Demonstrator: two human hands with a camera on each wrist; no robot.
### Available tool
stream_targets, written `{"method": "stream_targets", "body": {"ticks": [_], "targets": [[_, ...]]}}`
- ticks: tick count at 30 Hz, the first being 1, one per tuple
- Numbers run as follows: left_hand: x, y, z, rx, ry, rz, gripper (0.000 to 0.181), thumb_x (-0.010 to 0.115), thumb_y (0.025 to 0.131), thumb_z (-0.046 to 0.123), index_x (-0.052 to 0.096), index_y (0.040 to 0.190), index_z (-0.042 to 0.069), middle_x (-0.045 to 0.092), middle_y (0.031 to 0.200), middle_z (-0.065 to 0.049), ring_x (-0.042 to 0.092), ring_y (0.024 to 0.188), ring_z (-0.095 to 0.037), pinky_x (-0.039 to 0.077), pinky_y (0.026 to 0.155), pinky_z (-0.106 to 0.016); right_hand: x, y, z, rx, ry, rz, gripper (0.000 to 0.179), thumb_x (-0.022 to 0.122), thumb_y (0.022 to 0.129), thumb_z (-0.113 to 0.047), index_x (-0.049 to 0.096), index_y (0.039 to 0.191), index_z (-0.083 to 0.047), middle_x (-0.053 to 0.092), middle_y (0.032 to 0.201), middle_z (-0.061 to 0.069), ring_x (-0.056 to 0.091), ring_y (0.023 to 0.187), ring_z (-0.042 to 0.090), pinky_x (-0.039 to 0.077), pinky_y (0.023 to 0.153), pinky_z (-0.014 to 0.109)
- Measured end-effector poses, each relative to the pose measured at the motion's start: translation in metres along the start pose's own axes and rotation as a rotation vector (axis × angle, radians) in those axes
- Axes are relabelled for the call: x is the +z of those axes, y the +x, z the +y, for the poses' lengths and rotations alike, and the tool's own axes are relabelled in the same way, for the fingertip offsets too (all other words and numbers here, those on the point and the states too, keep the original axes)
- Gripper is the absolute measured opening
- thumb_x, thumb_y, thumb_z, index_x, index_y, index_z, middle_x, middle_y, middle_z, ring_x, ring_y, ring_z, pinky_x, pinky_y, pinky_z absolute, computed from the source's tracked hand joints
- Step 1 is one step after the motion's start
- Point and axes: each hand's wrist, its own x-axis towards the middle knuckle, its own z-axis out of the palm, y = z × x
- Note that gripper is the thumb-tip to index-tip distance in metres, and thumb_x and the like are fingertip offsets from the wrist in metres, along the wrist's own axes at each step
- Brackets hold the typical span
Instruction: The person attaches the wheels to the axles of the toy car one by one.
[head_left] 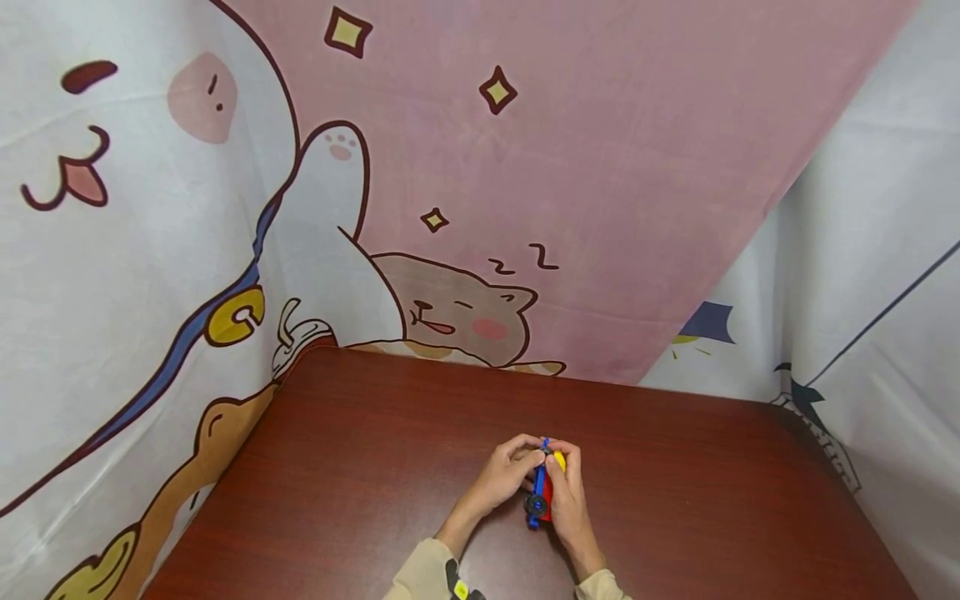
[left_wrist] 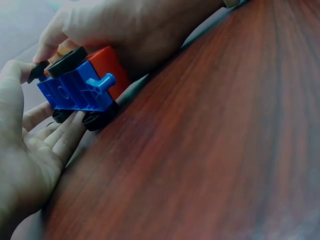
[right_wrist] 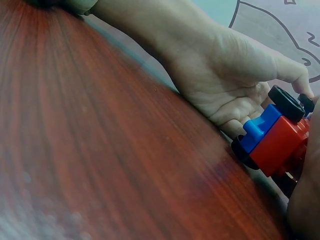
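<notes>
Both hands hold a toy car (head_left: 539, 483) tilted on its side above the table. It has a blue chassis (left_wrist: 75, 90), a red block body (right_wrist: 280, 145) and black wheels (right_wrist: 286, 102). A yellow part (head_left: 560, 460) shows beside the right fingers. The right hand (head_left: 566, 492) grips the red and yellow side, its thumb along the top. From the other side, the left hand (head_left: 506, 475) pinches the far end, thumb at a small black wheel (left_wrist: 38, 72) and fingers beneath the chassis. In the left wrist view, the blue underside and its peg face the camera.
The dark red-brown wooden table (head_left: 360, 467) spreads beneath the hands. Behind it hangs a pink and white cartoon cloth (head_left: 600, 208), with more white cloth (head_left: 885, 250) at the right. A black strap with a yellow-green mark (head_left: 461, 588) is at the left sleeve.
</notes>
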Motion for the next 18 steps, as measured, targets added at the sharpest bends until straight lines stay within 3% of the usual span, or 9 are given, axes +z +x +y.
{"method": "stream_targets", "body": {"ticks": [7,18], "targets": [[-0.0005,-0.0005,-0.003,0.009,-0.013,-0.001,0.027,0.059,0.098,0.014,0.063,0.119,-0.001,0.071,0.104,-0.021,0.062,0.067,-0.011,0.06,0.061,-0.041,0.0006,0.0001,-0.0013,0.004,-0.009,0.007,0.024,0.041,0.106,-0.007,0.041,0.123,0.01,0.05,0.129,0.02,0.056,0.102,0.0,0.044,0.09,0.01],[0.0017,-0.0006,-0.0027,-0.008,0.004,0.025,0.029,0.061,0.098,0.024,0.064,0.119,0.005,0.073,0.103,-0.015,0.062,0.067,-0.007,0.055,0.056,-0.024,0.0012,0.0011,0.0032,0.021,-0.064,0.028,0.026,0.043,0.107,-0.012,0.043,0.125,0.006,0.054,0.122,0.017,0.056,0.098,0.0,0.043,0.087,0.011]]}}
